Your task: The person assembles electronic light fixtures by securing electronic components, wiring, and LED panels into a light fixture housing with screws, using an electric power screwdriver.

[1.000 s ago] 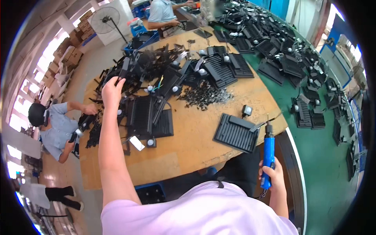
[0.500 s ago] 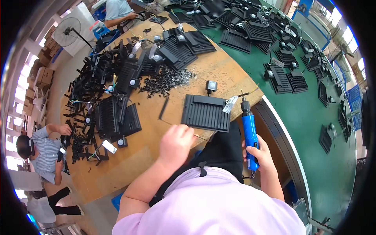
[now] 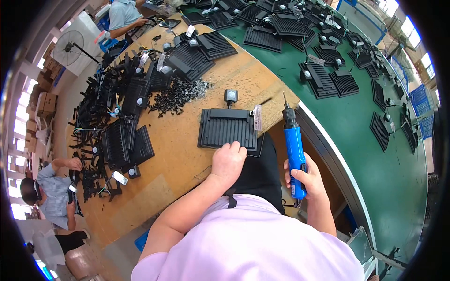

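A black finned lamp housing (image 3: pixel 226 129) with a small sensor (image 3: pixel 230 96) on its far side lies on the wooden table. My left hand (image 3: pixel 228 161) is closed at the housing's near edge, on a thin black U-shaped bracket (image 3: pixel 260 146). One end of this bracket shows around the housing's near right corner; my fingers cover the rest. To the right, my right hand (image 3: pixel 307 175) is wrapped round a blue electric screwdriver (image 3: pixel 294 145). Its bit points up and away, apart from the housing. A white tag (image 3: pixel 257 118) hangs at the housing's right side.
A pile of black screws (image 3: pixel 171 98) lies beyond the housing. Black brackets and more housings (image 3: pixel 117 143) heap up at the left. Along the right runs a green conveyor (image 3: pixel 337 126) carrying several lamps. Two people work at the table's far end and left side.
My left hand has moved right, bringing the bracket from the housing's left to its near edge. The screwdriver stays in my right hand. The view has shifted slightly.
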`<state>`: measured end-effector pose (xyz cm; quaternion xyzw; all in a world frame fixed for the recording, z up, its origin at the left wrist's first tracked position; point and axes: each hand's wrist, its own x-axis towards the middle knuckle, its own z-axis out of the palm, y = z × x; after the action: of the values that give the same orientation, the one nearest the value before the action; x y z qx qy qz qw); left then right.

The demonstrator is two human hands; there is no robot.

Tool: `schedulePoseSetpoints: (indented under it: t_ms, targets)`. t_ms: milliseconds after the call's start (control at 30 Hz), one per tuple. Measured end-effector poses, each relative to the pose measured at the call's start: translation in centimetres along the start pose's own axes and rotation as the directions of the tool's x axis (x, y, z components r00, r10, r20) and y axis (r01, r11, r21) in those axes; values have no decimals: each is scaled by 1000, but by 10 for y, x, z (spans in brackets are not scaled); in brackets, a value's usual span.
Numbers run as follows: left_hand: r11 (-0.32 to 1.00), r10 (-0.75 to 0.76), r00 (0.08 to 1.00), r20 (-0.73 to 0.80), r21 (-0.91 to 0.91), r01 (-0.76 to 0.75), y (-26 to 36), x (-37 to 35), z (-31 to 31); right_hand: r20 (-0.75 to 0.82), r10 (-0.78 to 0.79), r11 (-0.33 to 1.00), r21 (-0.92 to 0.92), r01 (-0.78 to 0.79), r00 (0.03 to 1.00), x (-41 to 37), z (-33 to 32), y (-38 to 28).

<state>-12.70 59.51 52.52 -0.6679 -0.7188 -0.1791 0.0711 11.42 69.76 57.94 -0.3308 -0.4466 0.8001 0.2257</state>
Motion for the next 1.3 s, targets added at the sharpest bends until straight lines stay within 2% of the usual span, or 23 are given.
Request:
schedulePoseSetpoints:
  t_ms: [100,200,333,467,600,700,800,900,1000,1100,1300]
  targets:
    - [991,-23,998,-58,-130,15,-4,-6,-17,-18,-19,1000,-11,18,1000,-3,-6,0]
    - [986,-10,999,-52,-166,2,-2,-12,-32,-42,-22,1000,13,23,999,-3,-8,0]
    - [989,-61,998,-6,-135,60,6,-15,-49,-79,-11,1000,9,11,997,0,-10,1]
    - [988,-104,994,-34,-117,99,-11,-17,-27,-103,-16,1000,5,16,995,3,-10,2]
    - [989,-55,997,-54,-137,47,-16,-13,-16,-89,-25,1000,9,26,996,8,-10,1]
    - [986,-78,995,-57,-152,68,-11,-6,-19,-107,-24,1000,-4,23,994,7,-12,0]
    - [991,-38,994,-104,-133,24,-4,1,-17,-117,-18,1000,-13,16,993,7,-12,0]
    - [997,42,995,-87,-60,-48,-5,-4,-4,-124,-10,1000,-1,10,992,7,-13,0]
    - [994,63,991,-114,-86,-73,-6,-5,-1,-128,0,1000,5,0,992,6,-13,1]
    - [994,67,997,-49,-80,-71,-7,3,-7,-138,15,1000,-5,-16,990,5,-14,1]
    - [980,163,986,-48,-108,-167,-7,18,-11,-120,11,1000,0,-11,993,6,-13,2]
